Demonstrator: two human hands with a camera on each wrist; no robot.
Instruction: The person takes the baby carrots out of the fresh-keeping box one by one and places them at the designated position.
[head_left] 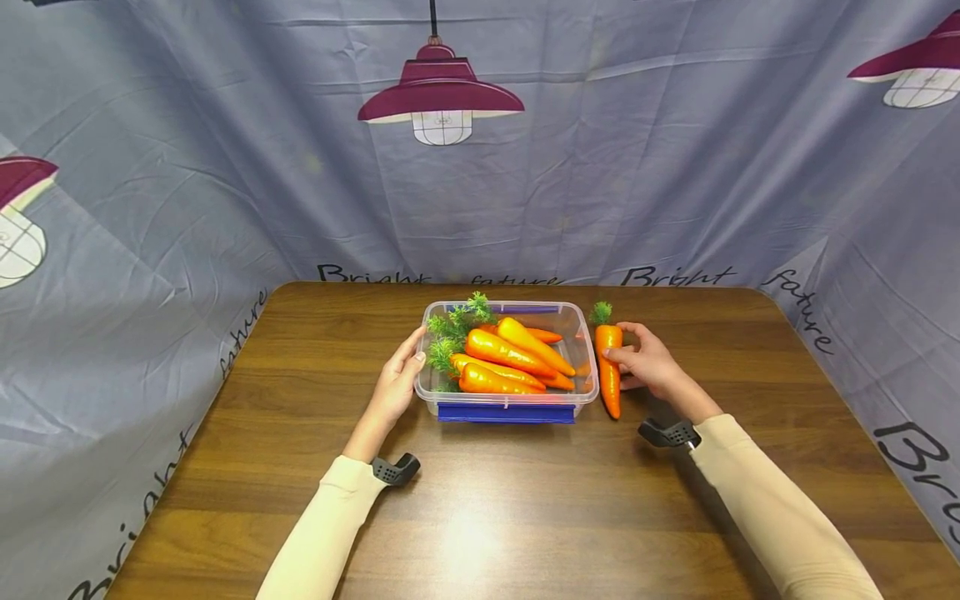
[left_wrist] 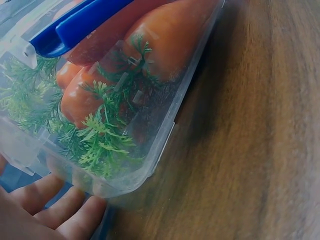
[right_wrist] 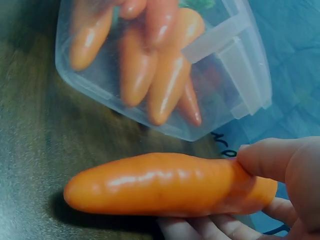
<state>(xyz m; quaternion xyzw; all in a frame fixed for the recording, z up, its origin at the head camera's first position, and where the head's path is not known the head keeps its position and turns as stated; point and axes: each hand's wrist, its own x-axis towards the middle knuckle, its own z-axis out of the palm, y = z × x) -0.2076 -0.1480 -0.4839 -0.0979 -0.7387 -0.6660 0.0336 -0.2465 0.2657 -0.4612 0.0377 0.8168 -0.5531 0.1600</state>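
Observation:
A clear plastic container (head_left: pixel 506 398) with blue side clips stands on the table and holds several orange carrots (head_left: pixel 510 354) with green leafy tops. At its left end is my left hand (head_left: pixel 395 379), its fingers against the outer wall; in the left wrist view the fingertips (left_wrist: pixel 90 212) touch the plastic near the bottom corner. My right hand (head_left: pixel 648 360) pinches another carrot (head_left: pixel 608 375) between thumb and fingers, just right of the container. That carrot has its leafy top (head_left: pixel 601 312) pointing away and its tip toward me. In the right wrist view the carrot (right_wrist: pixel 165 185) lies low over the wood.
The brown wooden table (head_left: pixel 480 500) extends around the container on every side. Behind it and at both sides hangs a grey-blue cloth (head_left: pixel 480 208) printed with lamps and lettering. A dark wrist device (head_left: pixel 396 469) sits on each forearm.

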